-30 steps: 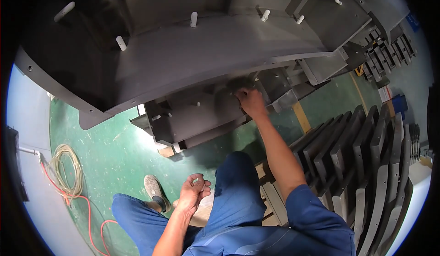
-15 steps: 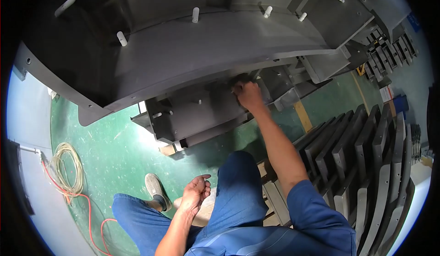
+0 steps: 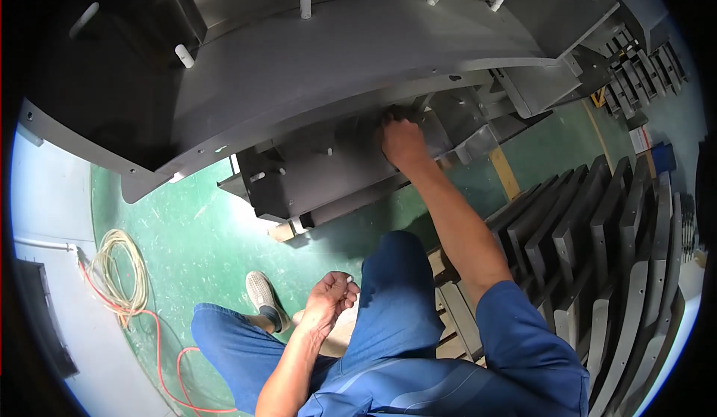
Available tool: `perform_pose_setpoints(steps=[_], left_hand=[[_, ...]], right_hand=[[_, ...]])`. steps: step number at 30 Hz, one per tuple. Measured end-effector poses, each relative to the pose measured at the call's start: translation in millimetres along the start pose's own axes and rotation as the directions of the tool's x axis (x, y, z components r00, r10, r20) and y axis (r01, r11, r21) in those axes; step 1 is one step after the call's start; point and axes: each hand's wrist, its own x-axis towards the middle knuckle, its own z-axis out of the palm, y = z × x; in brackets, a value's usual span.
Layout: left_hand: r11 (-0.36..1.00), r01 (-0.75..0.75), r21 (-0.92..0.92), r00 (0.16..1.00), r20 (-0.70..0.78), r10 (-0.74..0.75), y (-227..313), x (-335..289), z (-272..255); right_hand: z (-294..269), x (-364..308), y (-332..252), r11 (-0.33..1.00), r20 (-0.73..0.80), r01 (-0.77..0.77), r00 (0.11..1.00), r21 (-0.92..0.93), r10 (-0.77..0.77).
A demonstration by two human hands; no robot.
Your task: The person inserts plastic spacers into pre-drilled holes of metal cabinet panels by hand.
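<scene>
Left hand point(image 3: 328, 301) by the blue-jeaned knee point(image 3: 399, 290), fingers pinched on a small white rounded piece point(image 3: 349, 279). Beside, right: row of dark grey bent slats point(image 3: 565, 246), drilled holes. Right hand point(image 3: 405, 144) at the matte dark grey trough-shaped panel point(image 3: 328, 181); fingertips in shadow, can't tell if gripping. Beyond: large smooth dark grey curved frame point(image 3: 336, 58), white capsule-shaped pegs point(image 3: 305, 6). Far right: white-and-red label point(image 3: 640, 140), print too small to read.
</scene>
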Motion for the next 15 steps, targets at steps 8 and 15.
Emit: perform_pose_setpoints(steps=[8, 15], left_hand=[[0.992, -0.099, -0.074, 0.994, -0.058, 0.095, 32, 5, 19], [0.966, -0.125, -0.226, 0.992, -0.052, 0.116, 51, 11, 32]], right_hand=[[-27, -10, -11, 0.996, 0.053, -0.066, 0.997, 0.062, 0.063], [-78, -119, -65, 0.443, 0.298, -0.245, 0.953, 0.862, -0.054]])
